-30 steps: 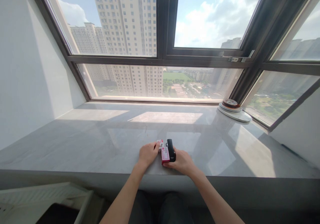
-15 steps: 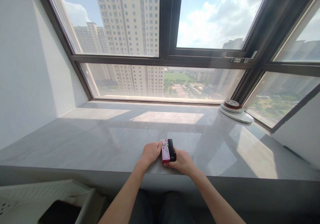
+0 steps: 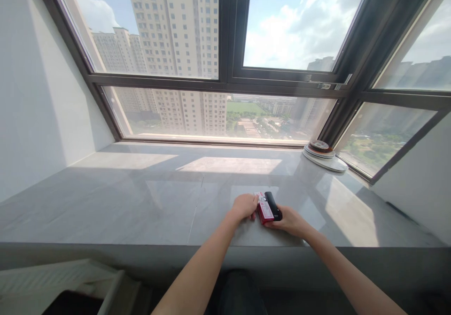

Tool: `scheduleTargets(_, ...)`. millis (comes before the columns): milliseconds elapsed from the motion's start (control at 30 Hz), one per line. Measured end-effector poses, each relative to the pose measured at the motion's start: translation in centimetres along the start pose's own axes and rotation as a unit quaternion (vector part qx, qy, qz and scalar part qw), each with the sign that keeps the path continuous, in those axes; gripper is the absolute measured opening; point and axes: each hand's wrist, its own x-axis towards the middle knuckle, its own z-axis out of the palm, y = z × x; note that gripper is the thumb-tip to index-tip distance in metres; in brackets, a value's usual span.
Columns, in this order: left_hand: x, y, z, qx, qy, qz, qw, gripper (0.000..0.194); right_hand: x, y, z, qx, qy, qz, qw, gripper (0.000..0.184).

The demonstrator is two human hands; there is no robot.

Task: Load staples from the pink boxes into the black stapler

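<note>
A small red-and-white printed box [image 3: 265,210] lies just above the grey sill, with a long black object [image 3: 273,206] close along its right side; the black object's kind does not show clearly, though its shape resembles a stapler. My right hand [image 3: 289,220] wraps the black object and the box's near end from the right, thumb in front. At the box's far left edge, my left hand [image 3: 245,207] has its fingers curled and pinched against the box. Some left fingertips are hidden behind the box.
The grey stone windowsill [image 3: 116,202] runs across in front of me. A stack of round plates or lids [image 3: 324,156] stands in the far right corner by the dark window frame [image 3: 211,84]. Below left is a white basket [image 3: 66,275] with a dark item [image 3: 72,303] inside.
Both hands have moved right along the sill with the box and black object, which are now tilted a little. The left fingers have curled more at the box's edge. The view has shifted slightly.
</note>
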Motion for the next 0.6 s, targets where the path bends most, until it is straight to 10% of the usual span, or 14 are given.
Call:
scheduleTargets(267, 5.7, 6.6, 3.3, -0.025, -0.060, 0.022, 0.998, 0.070, -0.8, 6.1, -6.3, 0.033, -0.015, 0.058, 0.998, 0.057)
scheduleTargets(600, 6.6, 7.5, 3.6, -0.082, 0.003, 0.024, 0.996, 0.042, -0.7, 8.1, -6.5, 0.044, 0.021, 0.069, 0.996, 0.073)
